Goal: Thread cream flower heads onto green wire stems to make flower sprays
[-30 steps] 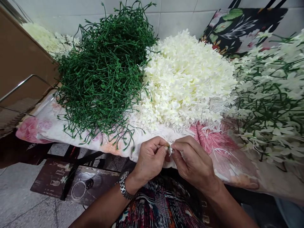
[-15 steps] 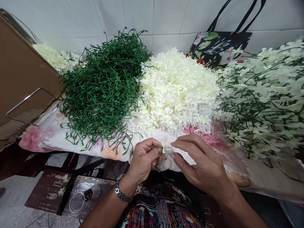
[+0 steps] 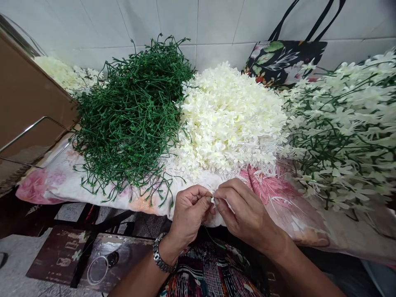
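Note:
My left hand (image 3: pixel 190 210) is closed in a pinch on a green artificial flower stem (image 3: pixel 213 238), whose thin lower end hangs below the fingers. At the fingertips shows a small white artificial flower (image 3: pixel 213 200), mostly hidden. My right hand (image 3: pixel 243 208) pinches that white piece from the other side, its thumb and forefinger against the left fingertips. Beyond my hands lie a heap of green plastic stems (image 3: pixel 133 115) and, to its right, a pile of loose white flowers (image 3: pixel 232 119). Both rest on a floral cloth (image 3: pixel 117 202).
Finished-looking white flower sprays (image 3: pixel 346 136) are heaped at the right. A black floral bag (image 3: pixel 284 62) leans against the tiled wall. At the left stand a cardboard box (image 3: pixel 31 99) and a metal wire handle (image 3: pixel 24 134). A tape roll (image 3: pixel 97 270) lies low on a brown surface.
My right hand has moved left, and its fingers have closed on the white flower at the left fingertips. The left hand keeps its pinch. The view has shifted slightly.

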Available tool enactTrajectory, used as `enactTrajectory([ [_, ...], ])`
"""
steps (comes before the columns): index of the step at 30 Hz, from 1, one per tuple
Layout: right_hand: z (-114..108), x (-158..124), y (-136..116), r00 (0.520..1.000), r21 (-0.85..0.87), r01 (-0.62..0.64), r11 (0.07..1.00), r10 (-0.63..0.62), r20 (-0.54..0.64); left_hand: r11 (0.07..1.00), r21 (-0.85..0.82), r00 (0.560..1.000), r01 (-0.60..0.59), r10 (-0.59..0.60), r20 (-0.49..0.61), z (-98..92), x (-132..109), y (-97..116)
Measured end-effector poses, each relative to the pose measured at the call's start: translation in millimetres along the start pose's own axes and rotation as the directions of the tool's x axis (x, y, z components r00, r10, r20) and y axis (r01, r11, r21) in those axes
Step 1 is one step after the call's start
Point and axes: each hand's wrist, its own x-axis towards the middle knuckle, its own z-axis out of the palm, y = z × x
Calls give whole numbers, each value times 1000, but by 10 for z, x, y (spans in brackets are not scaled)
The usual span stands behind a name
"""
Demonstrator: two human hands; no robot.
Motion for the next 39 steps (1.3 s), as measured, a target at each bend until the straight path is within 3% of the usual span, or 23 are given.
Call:
enactTrajectory([
  [3,6,21,11,1000,-12,9,1000,-9,3,1000,9,1000,11,-11,-19,2,1,2],
  [7,-150,-3,30,999,47,-27,999,28,-19,997,-79,999,6,-8,-34,7,-7,63],
  [11,-291,-147,-42,991,87,-134,987,132,25,972,-197,981,-131,97,-170,25,-26,145],
  [14,-234,-244,-148,976,198,-187,962,161,144,947,-231,953,-222,160,-258,65,-51,167],
  [16,-164,-266,-192,976,245,-204,948,178,124,937,-246,943,-249,177,-280,85,-73,161],
  [19,-115,-252,-192,979,221,-200,955,184,90,926,-264,937,-270,190,-293,79,-105,145],
  [24,-128,-216,-141,980,163,-144,976,118,161,901,-320,921,-293,176,-348,40,-130,151],
  [28,-144,-163,-95,990,146,-74,986,55,131,878,-359,941,-316,242,-237,14,-134,169],
  [32,-205,-54,-71,976,15,26,1000,-29,217,927,-171,943,-334,328,-60,-86,-148,193],
  [36,-236,60,-100,947,-64,125,990,-100,306,967,87,968,-240,232,93,-210,-176,226],
  [39,-212,123,-131,938,-80,162,984,-128,322,964,223,988,-142,123,96,-220,-190,244],
])
